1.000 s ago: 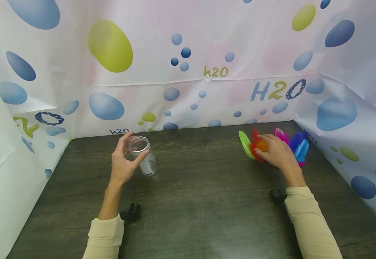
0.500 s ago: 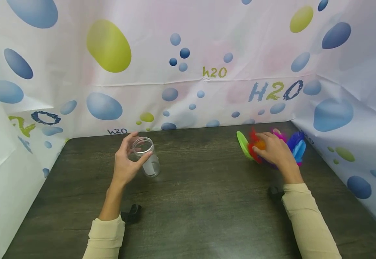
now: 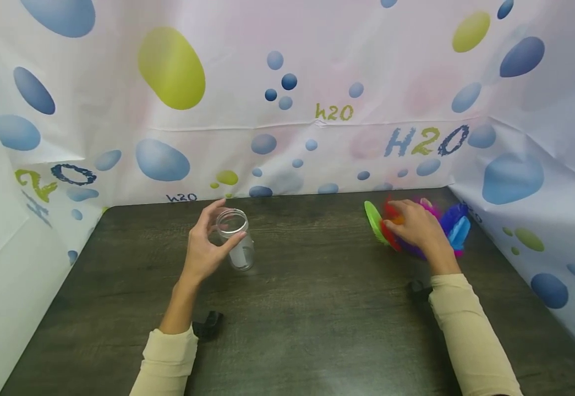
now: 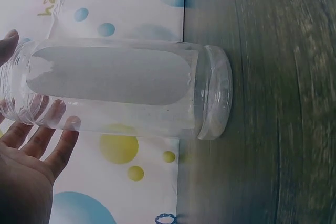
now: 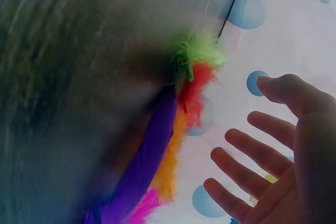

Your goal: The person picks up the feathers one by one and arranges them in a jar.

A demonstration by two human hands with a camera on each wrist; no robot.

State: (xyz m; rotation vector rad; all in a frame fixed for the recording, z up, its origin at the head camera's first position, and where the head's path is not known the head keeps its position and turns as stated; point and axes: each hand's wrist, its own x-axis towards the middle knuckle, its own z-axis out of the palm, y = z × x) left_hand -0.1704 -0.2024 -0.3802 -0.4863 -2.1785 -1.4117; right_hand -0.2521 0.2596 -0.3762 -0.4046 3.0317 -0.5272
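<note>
A clear jar with a pale label and an uncovered mouth stands upright on the dark wood-grain table, left of centre. My left hand holds it near the neck, thumb on the near side and fingers curled behind. Through the glass, the left wrist view shows some fingertips. On the right, a bunch of coloured feathers lies in green, red, orange, purple, pink and blue. Over them hovers my right hand, hiding the middle ones. The right wrist view shows its fingers spread and relaxed, holding nothing.
A white patterned sheet rises behind the table and along both sides, close to the feathers on the right. Black wrist mounts sit under both forearms.
The left hand and the jar have moved together to the right along the table. The right hand stays over the feathers, with only a slight shift.
</note>
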